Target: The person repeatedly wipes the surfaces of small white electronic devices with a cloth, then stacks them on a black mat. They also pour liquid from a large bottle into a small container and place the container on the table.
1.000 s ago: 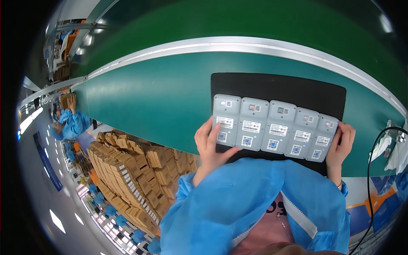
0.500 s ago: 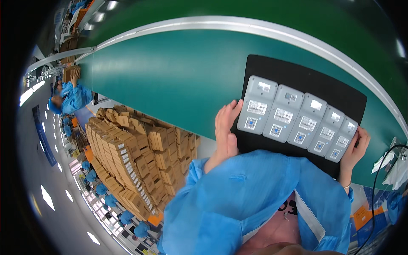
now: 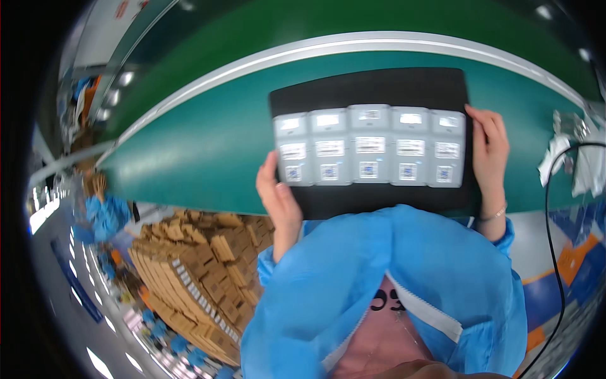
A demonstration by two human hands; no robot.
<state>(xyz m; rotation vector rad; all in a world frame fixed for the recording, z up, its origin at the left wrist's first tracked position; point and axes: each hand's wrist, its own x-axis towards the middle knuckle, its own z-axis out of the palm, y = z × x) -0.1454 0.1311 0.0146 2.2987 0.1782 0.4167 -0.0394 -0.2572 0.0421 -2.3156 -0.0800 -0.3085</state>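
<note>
Five grey handheld devices [image 3: 369,144] lie face down side by side on a black mat [image 3: 372,85], with white labels and printed square codes on their backs. My left hand [image 3: 279,201] is at the mat's left edge, beside the leftmost device, its thumb against the mat. Along the mat's right edge is my right hand [image 3: 490,148], its fingertips at the edge near the far corner, a small gap from the rightmost device. Both hands hold the mat by its sides; the fingers' undersides are hidden.
The mat lies on a long green workbench [image 3: 208,151] with a pale metal rail [image 3: 366,43] behind it. Clear plastic bags [image 3: 587,158] and a black cable [image 3: 548,234] are at the right. Stacked cardboard boxes [image 3: 196,284] stand left; a co-worker in blue [image 3: 108,215] is farther off.
My view has turned, and the mat with its devices now lies squarer before me, farther from the plastic bags. My right hand has shifted from beside the rightmost device up the mat's edge.
</note>
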